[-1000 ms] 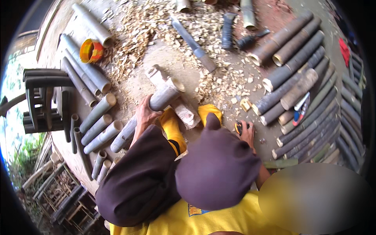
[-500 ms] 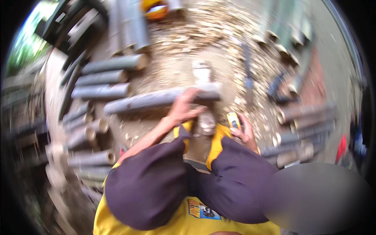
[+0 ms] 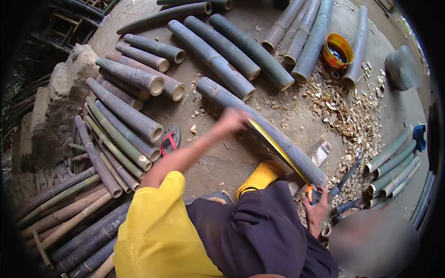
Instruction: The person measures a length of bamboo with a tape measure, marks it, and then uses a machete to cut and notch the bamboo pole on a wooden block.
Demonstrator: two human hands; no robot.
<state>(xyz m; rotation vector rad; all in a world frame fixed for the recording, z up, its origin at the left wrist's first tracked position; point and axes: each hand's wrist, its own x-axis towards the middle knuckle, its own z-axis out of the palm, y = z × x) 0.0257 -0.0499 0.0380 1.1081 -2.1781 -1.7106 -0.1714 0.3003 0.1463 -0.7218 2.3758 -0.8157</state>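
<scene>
A grey bamboo pole (image 3: 278, 132) lies slantwise in front of me, from upper left to lower right. Along its near side runs the yellow blade (image 3: 278, 150) of a tape measure, pulled out and fairly straight. My left hand (image 3: 233, 121), slightly blurred, is closed at the blade's far end, close against the pole. Around the orange and black tape measure case (image 3: 314, 195), my right hand (image 3: 316, 209) is closed at the pole's near end. A pale wooden block (image 3: 321, 152) lies under the pole near that end.
Cut bamboo pieces lie in groups at the left (image 3: 132, 109), far side (image 3: 218, 55) and right (image 3: 394, 162). Wood chips (image 3: 345, 109) cover the ground near a yellow-orange bucket (image 3: 337, 51). A long blade tool (image 3: 345, 178) lies right of my right hand; a sandal (image 3: 170, 139) lies left.
The view has swung leftward. My left hand has gone from resting on the pole to the blade's end, and the tape is now drawn out along the pole; the case stays in my right hand.
</scene>
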